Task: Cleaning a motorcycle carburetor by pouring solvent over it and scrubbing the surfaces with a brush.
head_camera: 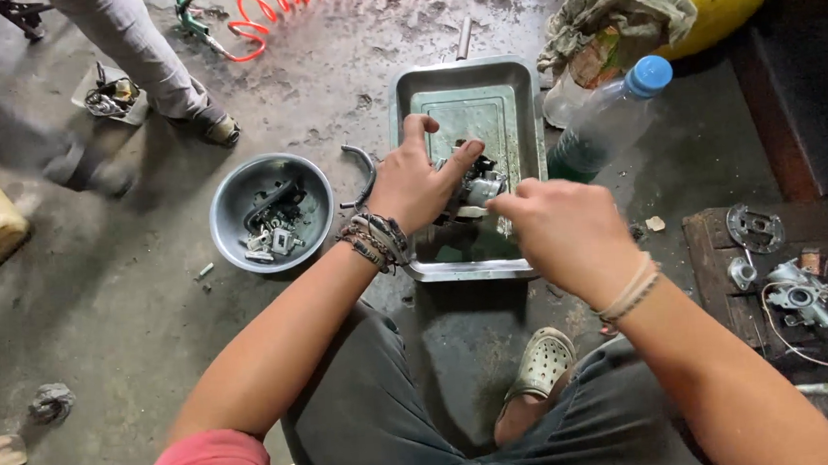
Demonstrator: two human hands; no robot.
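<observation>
Over a rectangular metal tray (pixel 406 99) holding greenish liquid, a left hand (pixel 416 180) with fingers curled around a small metal engine part (pixel 473 186) meets a right hand (pixel 562 228) whose fingertips pinch it, beside a round grey bowl (pixel 225 201) of small metal pieces and a blue-capped plastic bottle (pixel 608 120).

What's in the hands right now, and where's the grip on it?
A small metal engine part, held over the steel tray: left hand grips its left side, right hand its right.
</observation>
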